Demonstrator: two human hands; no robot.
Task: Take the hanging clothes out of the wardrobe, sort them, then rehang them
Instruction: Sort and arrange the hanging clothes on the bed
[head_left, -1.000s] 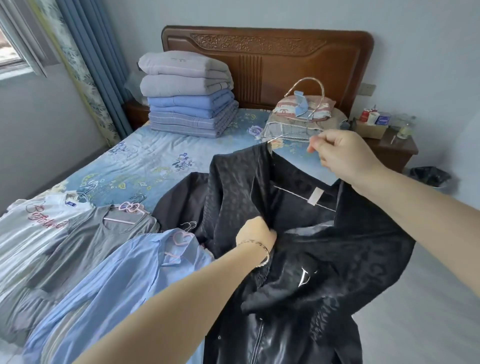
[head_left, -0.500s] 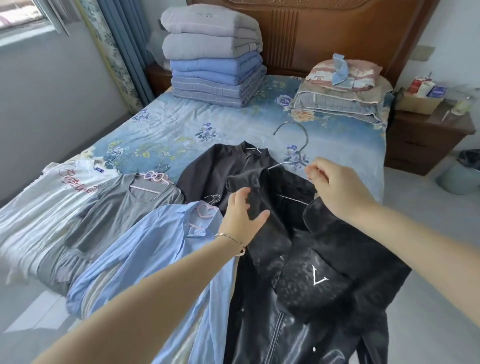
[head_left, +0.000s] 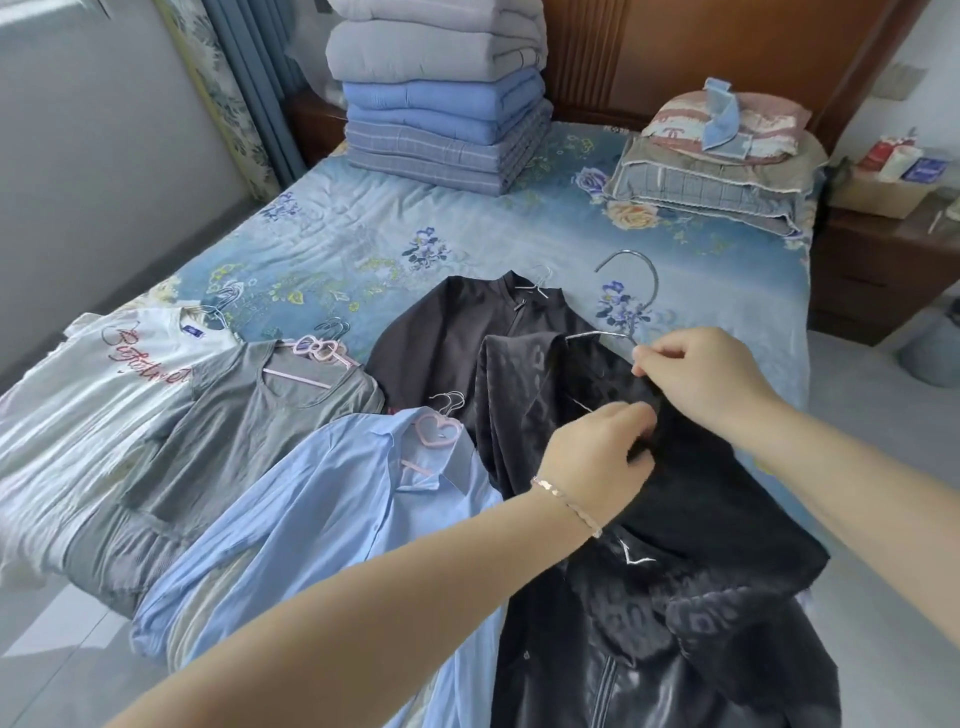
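Jacket lies at 5 o'clock on the bed, its long axis running from the collar at 12 to a hem at 6 that spills over the mattress edge.

The hanger sits at the collar end with its hook pointing on toward 12, away from the person. The right hand is the nearer one and pinches the wire just below the hook. The left hand, at 7 o'clock from the right and close beside it, has its fingers curled into the neck fabric, gripping it.

Whichever way the hanger is meant to travel — into the shoulders or out of them — I judge the move must run along that 12-to-6 line, with the left hand steadying the cloth.

The jacket's front is glossy and leather-like with a zip, while the opened lining is matt with a woven tone-on-tone pattern. The hanger is thin bare metal wire with a wide round hook.

Four more garments fan from 9 to 12, all on hangers: tee, soft grey top, smooth blue shirt and dark coat.
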